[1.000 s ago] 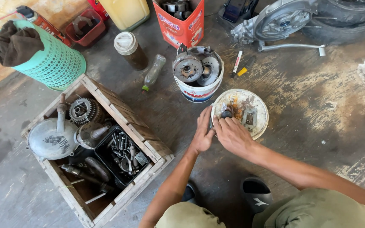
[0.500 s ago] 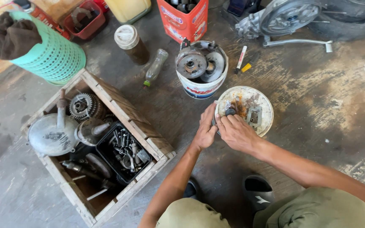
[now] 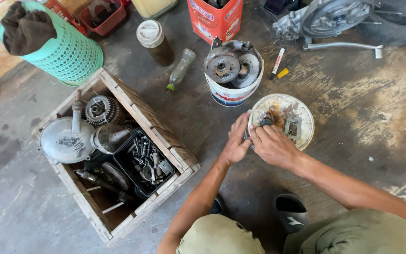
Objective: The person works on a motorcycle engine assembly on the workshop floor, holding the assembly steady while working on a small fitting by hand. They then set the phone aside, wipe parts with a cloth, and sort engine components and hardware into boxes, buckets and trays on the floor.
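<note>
Left of the hands sits a wooden crate [image 3: 118, 155] of engine parts; beyond them, a white bucket [image 3: 233, 89] of gears and a green basket [image 3: 62, 51].

Both hands, left hand [image 3: 235, 143] & right hand [image 3: 272, 145], meet at near rim of dish [image 3: 306, 117]; bucket [image 3: 233, 91] just behind it; crate [image 3: 118, 155] (full of parts) to the left.
</note>
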